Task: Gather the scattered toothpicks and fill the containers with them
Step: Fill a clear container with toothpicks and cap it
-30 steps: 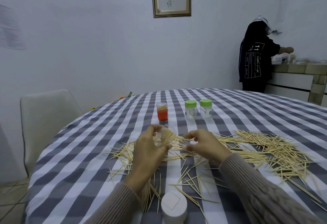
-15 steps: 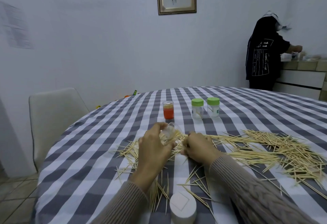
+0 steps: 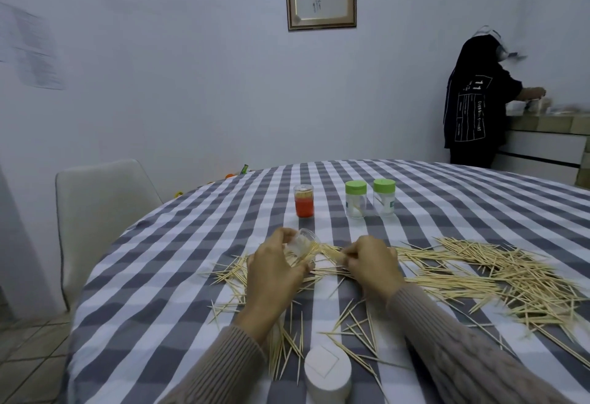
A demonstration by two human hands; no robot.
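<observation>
The left hand (image 3: 274, 272) grips a tilted clear jar (image 3: 305, 244); the right hand (image 3: 372, 263) pinches a toothpick bundle (image 3: 332, 252) at its mouth. Misaligned tips could snag the rim and spill.

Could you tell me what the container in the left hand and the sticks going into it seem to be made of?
The container looks like clear, glossy plastic: the sticks show through its wall. The toothpicks look like pale, matte wood or bamboo; which one cannot be told.

We see dim, cool, even light with soft shadows and no glare. The paper sheet (image 3: 30, 52) at upper left smears with motion blur, as does the standing person (image 3: 475, 97) at right. Wide-angle curvature bends the edges.
</observation>
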